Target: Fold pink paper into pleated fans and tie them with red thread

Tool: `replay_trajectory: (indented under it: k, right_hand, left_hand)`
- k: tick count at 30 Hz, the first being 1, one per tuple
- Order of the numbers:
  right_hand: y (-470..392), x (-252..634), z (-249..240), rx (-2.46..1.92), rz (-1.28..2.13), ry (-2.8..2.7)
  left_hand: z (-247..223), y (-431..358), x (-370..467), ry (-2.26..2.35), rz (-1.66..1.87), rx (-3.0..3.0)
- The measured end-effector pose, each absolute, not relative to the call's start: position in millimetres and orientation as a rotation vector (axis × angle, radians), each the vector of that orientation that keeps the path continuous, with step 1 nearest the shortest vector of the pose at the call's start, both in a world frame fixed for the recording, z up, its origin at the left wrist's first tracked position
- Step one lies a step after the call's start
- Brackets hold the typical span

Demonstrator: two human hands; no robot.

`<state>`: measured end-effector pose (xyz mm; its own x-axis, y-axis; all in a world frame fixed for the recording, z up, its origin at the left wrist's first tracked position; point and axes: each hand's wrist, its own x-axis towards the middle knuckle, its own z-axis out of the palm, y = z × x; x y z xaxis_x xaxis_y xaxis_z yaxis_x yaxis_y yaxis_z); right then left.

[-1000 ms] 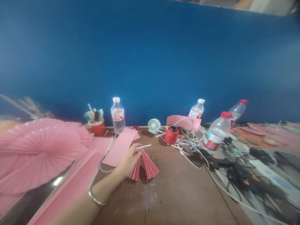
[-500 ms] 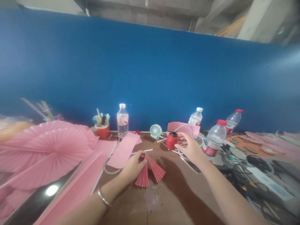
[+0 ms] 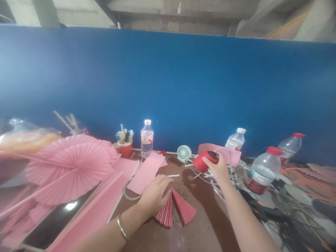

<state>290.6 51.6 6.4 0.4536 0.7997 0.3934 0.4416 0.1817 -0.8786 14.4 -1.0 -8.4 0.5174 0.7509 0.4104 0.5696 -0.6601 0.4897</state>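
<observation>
My left hand [image 3: 157, 192] curls over the top and left side of a small dark-pink pleated paper fan [image 3: 185, 208] on the brown table. The fan's two pleated wings spread apart towards me, and my fingers partly hide its upper left side. My right hand [image 3: 219, 169] grips a red tapered object with a black top [image 3: 201, 162], tilted to the right above the table; its kind is not clear. Pale strips and cords lie beneath it. A small mint-green fan [image 3: 184, 154] stands just left of it.
Large pink paper rosettes [image 3: 76, 168] and pink sheets fill the left side. Behind are a red cup of pens [image 3: 126, 148] and a water bottle [image 3: 147, 138]. A large red-capped bottle [image 3: 264, 171] and tangled black cables [image 3: 286, 220] occupy the right. A blue partition [image 3: 168, 80] closes the back.
My right hand has closed on the red object, lifted it slightly and tilted it. My left hand has shifted from the pleated fan's tip to lie over its left side. The view has turned left.
</observation>
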Motion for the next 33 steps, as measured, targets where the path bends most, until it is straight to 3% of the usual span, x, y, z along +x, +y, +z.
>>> replay_trajectory:
  k: [5,9,13,19,25,33]
  right_hand:
    - [32.9,276.8,44.6,-0.886,0.961,-1.178]
    - [11.2,250.8,66.3,-0.712,1.163,-1.353]
    - [0.5,226.6,75.0,-0.648,1.21,-1.615]
    - [2.7,215.3,72.2,-0.644,1.256,-1.612]
    - [4.7,213.1,66.2,-0.991,1.418,-1.585]
    - [3.2,208.9,58.6,-1.086,1.3,-1.738]
  left_hand:
    - [-10.3,2.1,17.5,1.037,1.053,1.936]
    - [-3.5,-2.4,26.1,0.638,1.056,1.295]
    - [10.2,-12.7,30.7,0.311,0.97,1.021]
    - [14.3,-15.4,27.0,0.326,0.936,0.794]
    - [15.7,-9.5,23.7,0.32,0.903,0.573]
    - [18.6,-7.6,20.5,0.258,0.925,0.472]
